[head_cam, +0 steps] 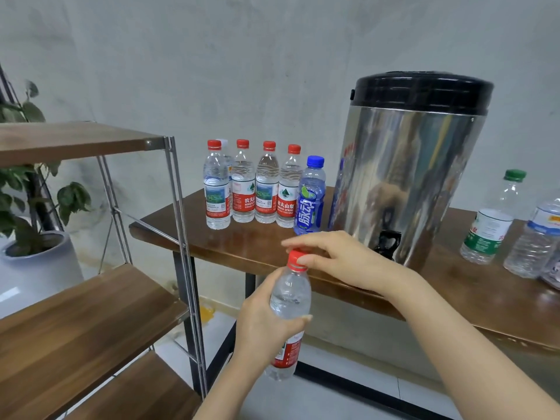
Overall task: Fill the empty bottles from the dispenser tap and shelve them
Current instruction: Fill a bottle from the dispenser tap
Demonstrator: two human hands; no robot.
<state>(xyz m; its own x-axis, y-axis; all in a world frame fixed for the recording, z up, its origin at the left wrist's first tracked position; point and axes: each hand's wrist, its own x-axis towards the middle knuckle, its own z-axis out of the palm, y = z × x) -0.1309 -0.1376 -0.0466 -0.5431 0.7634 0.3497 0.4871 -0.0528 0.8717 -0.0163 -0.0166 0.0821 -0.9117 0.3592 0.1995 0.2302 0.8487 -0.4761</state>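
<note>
**Red-capped bottle held in both hands before the table edge**

The body of a clear bottle (291, 295) is gripped by the left hand (263, 325), whose fingers and thumb are curled round it above its red label. Its red cap (295, 261) is pinched from above between the thumb and fingers of the right hand (342, 262). The bottle is held slightly tilted in the air, in front of the near edge of the wooden table (212, 241) and lower left of the black tap (388, 242).

The tap is set low on a steel dispenser (409, 177) with a black lid, which stands on the table. To its left, four red-capped bottles (242, 183) are lined up close together, with a blue bottle (310, 198) placed between the row and the dispenser. To the right of the dispenser a green-capped bottle (491, 219) is seen, and just beside it a clear ribbed bottle (536, 241) at the frame's edge.

At the left, a metal-framed shelf (75, 322) with wooden boards is placed just beside the table. Behind it a leafy plant (36, 183) is set in a white pot (39, 262).
</note>
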